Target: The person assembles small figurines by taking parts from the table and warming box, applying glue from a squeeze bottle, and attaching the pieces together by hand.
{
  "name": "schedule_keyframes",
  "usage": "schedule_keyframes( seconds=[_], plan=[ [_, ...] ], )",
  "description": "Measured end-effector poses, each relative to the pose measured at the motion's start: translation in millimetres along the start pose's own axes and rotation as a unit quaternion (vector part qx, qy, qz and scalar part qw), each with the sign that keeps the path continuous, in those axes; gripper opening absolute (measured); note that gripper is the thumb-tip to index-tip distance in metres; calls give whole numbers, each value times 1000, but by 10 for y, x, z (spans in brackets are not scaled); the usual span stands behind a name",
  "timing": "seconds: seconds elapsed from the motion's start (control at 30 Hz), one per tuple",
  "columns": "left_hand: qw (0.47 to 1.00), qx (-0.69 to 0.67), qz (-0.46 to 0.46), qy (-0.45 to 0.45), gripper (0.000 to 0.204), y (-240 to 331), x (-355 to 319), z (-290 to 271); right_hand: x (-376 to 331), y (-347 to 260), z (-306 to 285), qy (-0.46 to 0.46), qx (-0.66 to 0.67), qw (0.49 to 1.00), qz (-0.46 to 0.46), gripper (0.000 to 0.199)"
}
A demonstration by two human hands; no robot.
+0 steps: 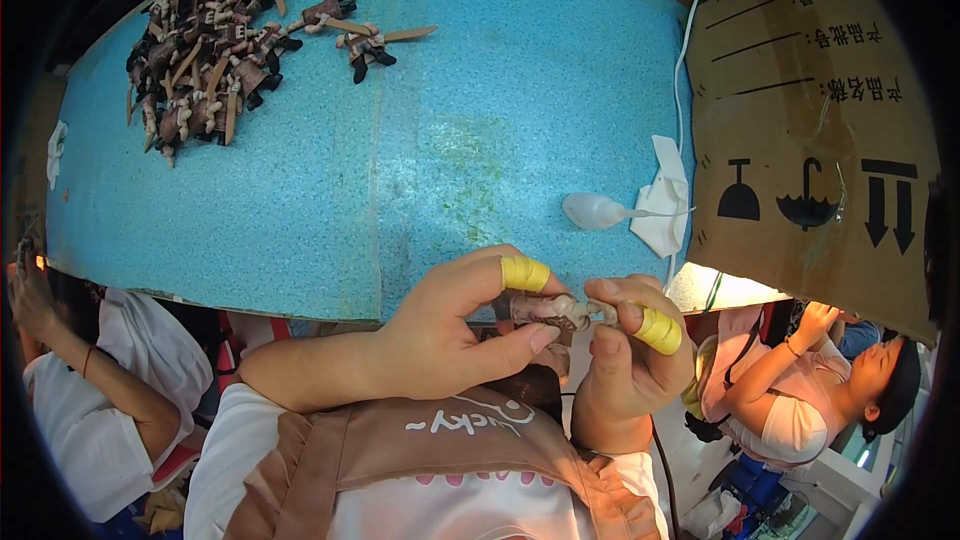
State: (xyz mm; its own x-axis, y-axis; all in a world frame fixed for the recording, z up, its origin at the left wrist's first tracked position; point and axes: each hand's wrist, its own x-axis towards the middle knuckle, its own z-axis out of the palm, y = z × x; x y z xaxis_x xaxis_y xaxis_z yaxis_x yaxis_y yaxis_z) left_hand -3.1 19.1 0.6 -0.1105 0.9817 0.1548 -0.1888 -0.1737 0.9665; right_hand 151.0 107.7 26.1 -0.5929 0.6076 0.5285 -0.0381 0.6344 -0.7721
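Observation:
A small toy figurine (pixel 548 311), pale with brownish parts, is held sideways above the table's near edge. My left hand (pixel 450 320) is closed around its body, thumb and index finger pressing on it from opposite sides. My right hand (pixel 640 345) pinches its pale right end between thumb and fingers; the fingertips hide whether a separate small piece is there. Yellow tape wraps a finger on each hand. Beyond my right hand, a translucent squeeze bottle (pixel 594 210) with a long thin nozzle lies on the table, its tip over a white paper (pixel 662 208).
Many similar figurines (pixel 215 35) with tan, blade-like pieces lie heaped on the blue table (pixel 500 70) at the far left. A large cardboard box (pixel 800 130) stands at the right beside a white cable (pixel 682 70). Co-workers sit at left (pixel 110 380) and right (pixel 800 390).

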Motion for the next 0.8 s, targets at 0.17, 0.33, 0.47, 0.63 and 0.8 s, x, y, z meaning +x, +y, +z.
schedule_keyframes(
  seconds=[0.17,0.33,0.47,0.63,0.8],
  plan=[
    [993,109,34,38,29,6,28,7,-16,34,124,85,50,994,45,21],
    [979,177,82,59,29,-7,54,11,-21,13,69,51,0,997,54,21],
    [974,190,109,59,30,-31,81,40,-20,49,10,44,-23,998,38,24],
    [969,214,115,41,32,-22,82,18,-15,64,-69,6,-46,999,26,27],
    [967,226,113,39,31,4,87,18,-2,42,-40,-21,-142,988,-63,28]
  ],
)
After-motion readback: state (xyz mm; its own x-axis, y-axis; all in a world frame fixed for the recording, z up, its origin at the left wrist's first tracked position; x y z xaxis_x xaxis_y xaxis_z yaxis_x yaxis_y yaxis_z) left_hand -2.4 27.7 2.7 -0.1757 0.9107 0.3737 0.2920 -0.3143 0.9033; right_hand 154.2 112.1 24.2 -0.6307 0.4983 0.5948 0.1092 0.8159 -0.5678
